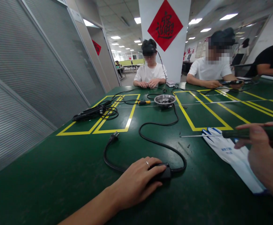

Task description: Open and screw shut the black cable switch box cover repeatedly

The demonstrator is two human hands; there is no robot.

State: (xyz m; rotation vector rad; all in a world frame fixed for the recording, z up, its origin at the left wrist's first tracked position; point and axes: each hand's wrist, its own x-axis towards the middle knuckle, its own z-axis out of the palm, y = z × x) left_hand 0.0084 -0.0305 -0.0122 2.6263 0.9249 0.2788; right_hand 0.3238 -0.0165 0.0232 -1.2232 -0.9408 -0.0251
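My left hand (143, 178) is wrapped over a small black box (167, 172) on the green table, with a power cord running out of both its ends. A black plug (114, 136) lies at one end of that cord. At the right, my right hand (263, 153) grips a screwdriver (244, 134) by its dark green handle, its thin shaft pointing left. Beneath the screwdriver is a white work glove (232, 156) with blue edging. Several small screws (188, 146) lie left of the glove. The palm side of my left hand is hidden.
A metal bowl (164, 100) with small dark parts stands mid-table, beside a yellow-and-black screwdriver (144, 102). Coiled black cables (109, 113) and a dark bundle (89, 113) lie at left. Yellow tape (110, 131) marks the table (56, 175). Two people in white shirts sit opposite.
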